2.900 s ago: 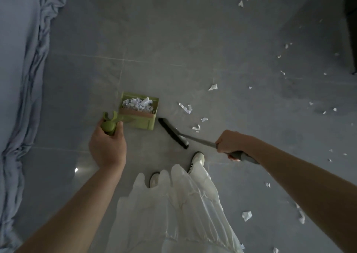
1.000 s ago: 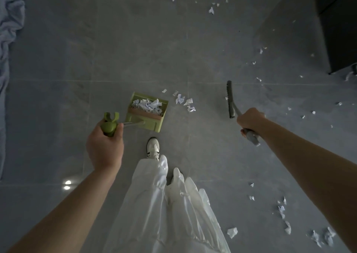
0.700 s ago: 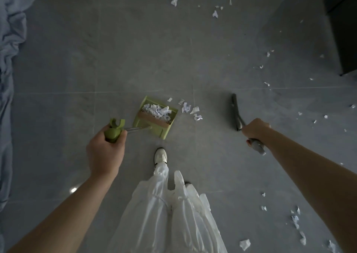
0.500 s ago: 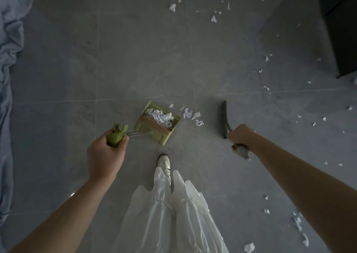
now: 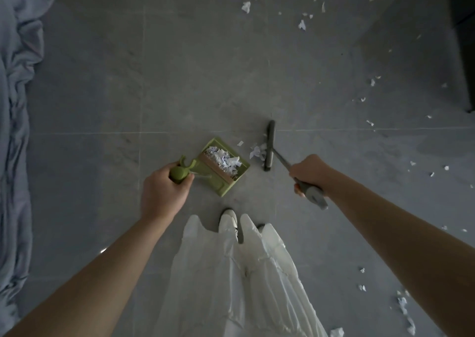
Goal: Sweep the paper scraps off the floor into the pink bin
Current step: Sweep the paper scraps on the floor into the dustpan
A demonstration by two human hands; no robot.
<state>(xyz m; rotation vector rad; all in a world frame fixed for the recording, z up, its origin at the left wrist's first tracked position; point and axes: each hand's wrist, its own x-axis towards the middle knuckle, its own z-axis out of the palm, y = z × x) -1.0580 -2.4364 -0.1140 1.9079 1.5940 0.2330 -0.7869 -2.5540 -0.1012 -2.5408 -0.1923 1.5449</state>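
Broom [image 5: 269, 146] head upright in frame, scraps [image 5: 257, 152] touching.

One head-worn wide-angle view looks steeply down at the floor [image 5: 195, 53].

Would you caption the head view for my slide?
Left hand steadies green dustpan; right hand brushes scraps toward it.

Home room, grey tiled floor [image 5: 205, 66], rumpled blue bedding [image 5: 15, 131]
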